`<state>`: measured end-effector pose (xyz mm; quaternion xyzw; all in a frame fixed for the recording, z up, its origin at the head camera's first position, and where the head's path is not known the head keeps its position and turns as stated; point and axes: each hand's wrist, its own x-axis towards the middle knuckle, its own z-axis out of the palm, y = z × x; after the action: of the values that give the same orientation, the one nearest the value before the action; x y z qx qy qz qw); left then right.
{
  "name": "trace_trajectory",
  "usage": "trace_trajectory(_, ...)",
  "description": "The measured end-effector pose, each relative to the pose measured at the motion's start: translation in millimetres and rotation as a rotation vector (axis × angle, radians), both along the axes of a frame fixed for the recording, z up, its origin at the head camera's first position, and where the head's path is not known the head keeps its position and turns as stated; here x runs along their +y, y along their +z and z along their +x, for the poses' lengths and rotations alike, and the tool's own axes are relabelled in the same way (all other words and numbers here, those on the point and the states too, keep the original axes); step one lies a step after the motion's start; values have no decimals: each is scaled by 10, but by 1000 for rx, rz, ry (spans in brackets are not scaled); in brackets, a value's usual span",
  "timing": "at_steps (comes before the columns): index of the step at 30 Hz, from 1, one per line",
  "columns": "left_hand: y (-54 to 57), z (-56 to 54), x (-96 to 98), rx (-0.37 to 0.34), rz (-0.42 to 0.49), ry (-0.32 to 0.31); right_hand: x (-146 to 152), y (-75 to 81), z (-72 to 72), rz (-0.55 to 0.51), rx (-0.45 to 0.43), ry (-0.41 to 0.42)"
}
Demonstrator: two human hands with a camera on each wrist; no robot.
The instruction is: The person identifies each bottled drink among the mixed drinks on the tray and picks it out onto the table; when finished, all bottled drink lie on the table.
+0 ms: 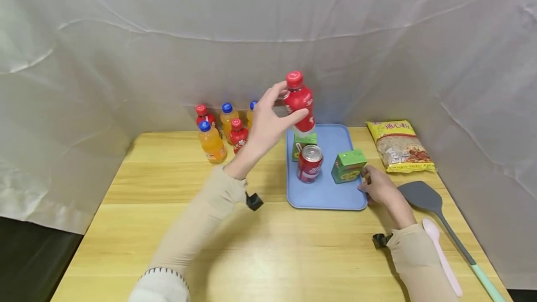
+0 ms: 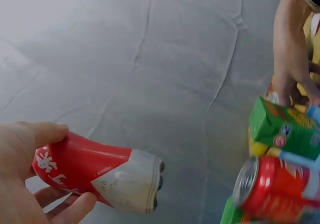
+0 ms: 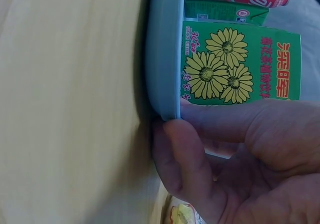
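My left hand [image 1: 268, 120] grips a red bottle [image 1: 300, 101] with a red cap and holds it upright above the back of a blue tray [image 1: 327, 197]. In the left wrist view the bottle [image 2: 100, 171] shows a white lower part, with thumb and fingers around its red part. On the tray stand a red soda can [image 1: 310, 164] and a green drink carton [image 1: 349, 167]; another green carton [image 1: 305, 142] is partly hidden behind the can. At the tray's right edge, my right hand [image 1: 379, 185] pinches the rim, its thumb and fingers [image 3: 185, 149] close to the nearer carton.
Left of the tray stand several orange drink bottles [image 1: 212, 143] with blue caps and red bottles [image 1: 238, 135]. To the right lie a yellow food bag [image 1: 400, 147], a grey spatula [image 1: 423, 197] and a pink spoon [image 1: 440, 250]. A grey cloth [image 1: 168, 59] rises behind the table.
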<state>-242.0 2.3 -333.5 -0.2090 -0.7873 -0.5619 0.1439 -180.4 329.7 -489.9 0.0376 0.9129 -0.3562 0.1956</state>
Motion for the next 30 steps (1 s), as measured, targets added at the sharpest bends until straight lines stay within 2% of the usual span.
trace_trajectory(3, -2, 93, -272, -5, -15, 31, 14, -5, -9, 2, -6, -6)
trace_trajectory(6, -53, 172, -561, -18, -21, 65, 21, -13, -13, 6, -16, -11)
trace_trajectory(14, -350, 373, -1424, -59, -109, 211, 13, -28, -18, -1, -19, 5)
trace_trajectory(19, -481, 442, -1900, -113, -159, 326, 11, -5, -36, 4, -23, 7)
trace_trajectory(25, -620, 416, -2295, -158, -248, 427, 19, 6, -33, 9, -19, 17)
trace_trajectory(30, -803, 277, -2463, -206, -276, 482, 4, -7, -30, 4, -19, 16)
